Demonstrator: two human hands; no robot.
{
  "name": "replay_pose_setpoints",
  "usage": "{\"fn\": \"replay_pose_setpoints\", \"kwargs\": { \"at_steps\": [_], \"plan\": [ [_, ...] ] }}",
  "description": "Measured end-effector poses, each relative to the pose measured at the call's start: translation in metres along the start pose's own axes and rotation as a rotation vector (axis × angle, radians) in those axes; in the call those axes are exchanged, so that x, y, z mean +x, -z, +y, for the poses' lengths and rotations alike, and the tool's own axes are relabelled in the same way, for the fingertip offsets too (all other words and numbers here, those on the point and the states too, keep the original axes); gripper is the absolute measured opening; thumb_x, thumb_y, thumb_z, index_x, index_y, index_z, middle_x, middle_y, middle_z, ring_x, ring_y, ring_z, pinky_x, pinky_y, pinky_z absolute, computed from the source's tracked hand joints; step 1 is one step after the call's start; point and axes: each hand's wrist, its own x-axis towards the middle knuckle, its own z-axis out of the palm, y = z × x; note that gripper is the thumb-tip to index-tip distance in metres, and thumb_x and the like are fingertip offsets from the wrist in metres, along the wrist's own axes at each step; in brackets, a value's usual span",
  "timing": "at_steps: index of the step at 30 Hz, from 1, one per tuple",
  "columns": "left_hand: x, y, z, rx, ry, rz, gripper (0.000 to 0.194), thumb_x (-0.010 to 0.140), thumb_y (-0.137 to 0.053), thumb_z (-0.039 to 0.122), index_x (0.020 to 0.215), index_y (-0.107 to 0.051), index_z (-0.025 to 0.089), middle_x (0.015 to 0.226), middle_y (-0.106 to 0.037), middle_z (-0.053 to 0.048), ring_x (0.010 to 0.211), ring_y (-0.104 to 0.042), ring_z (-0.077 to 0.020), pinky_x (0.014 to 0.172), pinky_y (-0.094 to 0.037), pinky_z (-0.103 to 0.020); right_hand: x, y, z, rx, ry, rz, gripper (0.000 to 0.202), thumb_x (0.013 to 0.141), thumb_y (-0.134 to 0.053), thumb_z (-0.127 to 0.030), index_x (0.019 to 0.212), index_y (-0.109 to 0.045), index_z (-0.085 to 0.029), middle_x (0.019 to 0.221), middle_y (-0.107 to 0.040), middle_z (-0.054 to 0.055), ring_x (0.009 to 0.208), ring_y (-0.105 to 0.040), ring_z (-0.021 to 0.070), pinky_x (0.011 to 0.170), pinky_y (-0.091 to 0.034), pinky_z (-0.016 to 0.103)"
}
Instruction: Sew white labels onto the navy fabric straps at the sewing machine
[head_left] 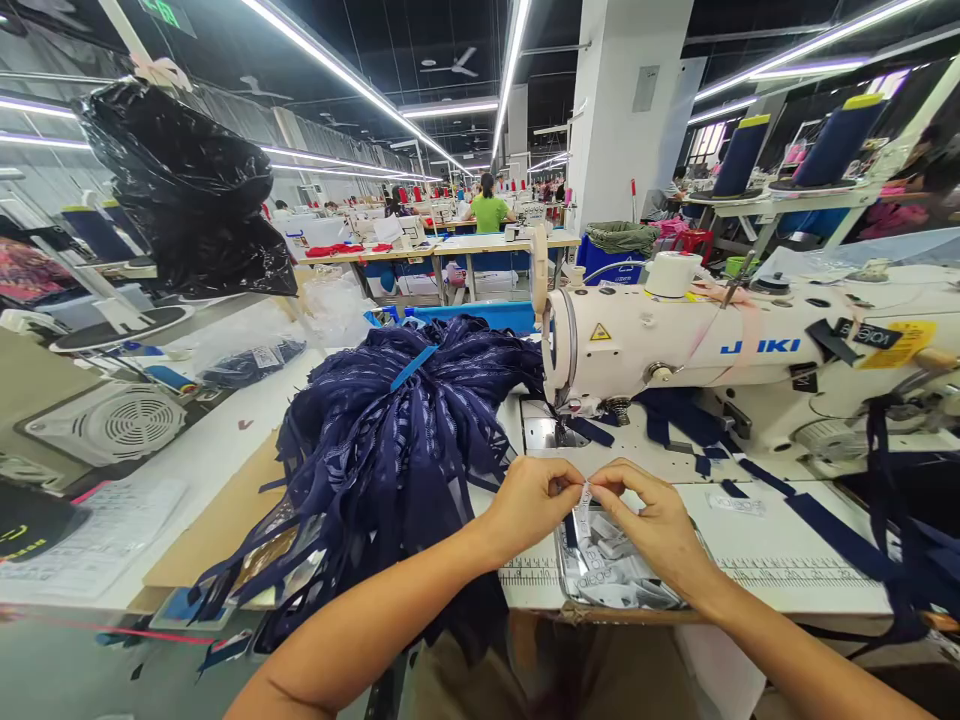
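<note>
My left hand and my right hand meet fingertip to fingertip in front of the sewing machine. Both pinch a small white printed label between them. Right below lies a clear tray filled with grey and white labels. To the left of my hands spreads a large bundle of navy straps, tied with a light blue strip. The needle area of the machine is just beyond my fingers.
Navy strips and scraps lie right of the tray. A measuring tape runs along the table's front. At the upper left hangs a black plastic bag. Papers and cardboard lie at left. A person in green sits farther back.
</note>
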Motion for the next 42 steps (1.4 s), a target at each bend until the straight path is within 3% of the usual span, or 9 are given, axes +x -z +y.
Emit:
{"fn": "replay_pose_setpoints", "kwargs": {
  "at_steps": [12,33,42],
  "plan": [
    [0.0003,-0.0068,-0.0065,-0.062,-0.021,0.149,0.010,0.071,-0.060,0.021,0.066,-0.066,0.015,0.060,-0.049,0.002,0.057,-0.042,-0.0081,0.055,-0.035,-0.020,0.0031,0.0043,0.0044,0.109,-0.216,-0.014,0.024,0.070,-0.056,-0.043,0.064,-0.057,-0.020,0.059,-0.054,0.000,0.057,-0.047,0.0145,0.059,-0.040,0.028],
    [-0.0011,-0.0082,-0.0025,0.050,-0.085,0.155,0.012,0.073,-0.055,0.015,0.065,-0.065,0.016,0.060,-0.050,0.002,0.057,-0.043,-0.0080,0.056,-0.035,-0.020,0.0040,0.0035,-0.0016,0.098,-0.268,0.003,0.029,0.065,-0.057,-0.050,0.062,-0.058,-0.021,0.057,-0.054,0.000,0.054,-0.045,0.0143,0.054,-0.038,0.029],
    [-0.0012,-0.0078,-0.0027,0.034,-0.084,0.157,0.012,0.072,-0.056,0.015,0.065,-0.065,0.016,0.060,-0.049,0.002,0.057,-0.043,-0.0081,0.056,-0.035,-0.020,0.0037,0.0040,-0.0016,0.094,-0.258,0.000,0.025,0.066,-0.058,-0.046,0.062,-0.058,-0.020,0.056,-0.053,0.000,0.053,-0.045,0.0137,0.055,-0.040,0.028]
  ]
}}
